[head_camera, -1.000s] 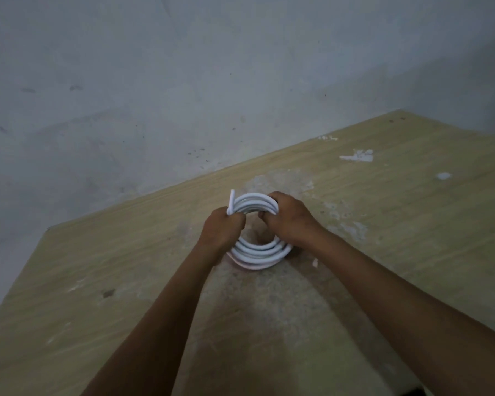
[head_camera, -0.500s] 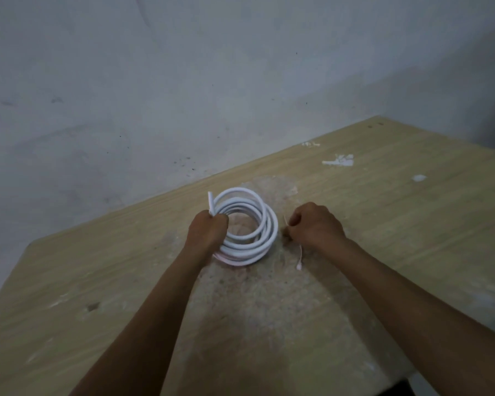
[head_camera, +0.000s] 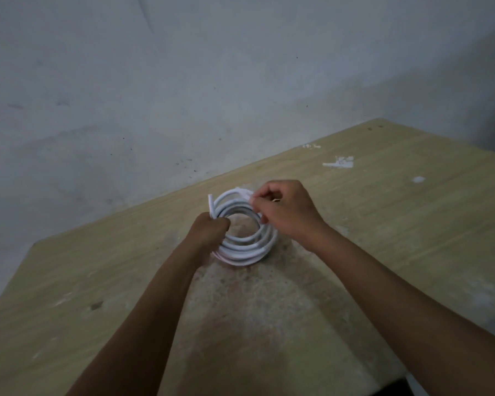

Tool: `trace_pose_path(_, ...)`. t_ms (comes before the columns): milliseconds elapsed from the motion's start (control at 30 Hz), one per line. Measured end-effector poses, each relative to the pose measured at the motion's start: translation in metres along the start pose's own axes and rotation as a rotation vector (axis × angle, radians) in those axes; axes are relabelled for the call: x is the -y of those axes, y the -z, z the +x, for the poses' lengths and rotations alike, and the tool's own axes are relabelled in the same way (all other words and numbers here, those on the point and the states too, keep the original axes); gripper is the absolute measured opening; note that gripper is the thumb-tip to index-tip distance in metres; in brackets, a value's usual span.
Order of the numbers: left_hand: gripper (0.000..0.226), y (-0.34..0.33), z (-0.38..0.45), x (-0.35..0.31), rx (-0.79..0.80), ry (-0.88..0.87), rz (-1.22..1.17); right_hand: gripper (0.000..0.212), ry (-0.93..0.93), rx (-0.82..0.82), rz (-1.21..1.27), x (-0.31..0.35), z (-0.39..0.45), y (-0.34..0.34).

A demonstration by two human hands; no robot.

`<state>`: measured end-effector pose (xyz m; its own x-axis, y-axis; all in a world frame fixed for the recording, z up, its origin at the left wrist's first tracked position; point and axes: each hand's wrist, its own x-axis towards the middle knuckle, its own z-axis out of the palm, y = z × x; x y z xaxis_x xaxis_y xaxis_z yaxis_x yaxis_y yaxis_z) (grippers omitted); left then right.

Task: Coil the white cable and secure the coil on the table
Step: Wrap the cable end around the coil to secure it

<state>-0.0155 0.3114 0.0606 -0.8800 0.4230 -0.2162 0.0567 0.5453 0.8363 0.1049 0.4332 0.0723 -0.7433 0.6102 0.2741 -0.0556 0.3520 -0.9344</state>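
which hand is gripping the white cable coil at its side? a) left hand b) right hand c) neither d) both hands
a, the left hand is curled round the coil's left side, while the right hand only pinches something small at its far rim.

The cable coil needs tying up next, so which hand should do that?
Probably the right hand. It sits at the far rim of the white cable coil, pinching something small and white there, maybe a tie. The left hand grips the loops together.
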Motion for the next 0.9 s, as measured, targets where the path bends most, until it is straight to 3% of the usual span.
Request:
trace_pose_path(167,0.005,-0.004,-0.008,0.002,-0.047,-0.1,0.022,0.013,-0.155,0.139,-0.176,-0.013,-0.008,-0.023)
trace_pose_path(400,0.025,-0.003,-0.015,0.009,-0.025,-0.138,-0.012,0.006,-0.385,0.116,-0.188,-0.018,0.006,-0.038)
trace_pose_path(633,0.03,0.003,-0.019,0.016,0.074,-0.189,-0.147,0.022,-0.321,0.087,-0.053,-0.029,0.006,-0.049)
trace_pose_path(800,0.018,-0.003,-0.02,0.015,-0.022,-0.186,-0.219,0.013,-0.303,0.104,0.085,-0.032,0.002,-0.044)
trace_pose_path(900,0.02,-0.009,-0.024,0.012,-0.073,-0.188,-0.244,0.012,-0.268,0.072,-0.018,-0.031,0.001,-0.045)
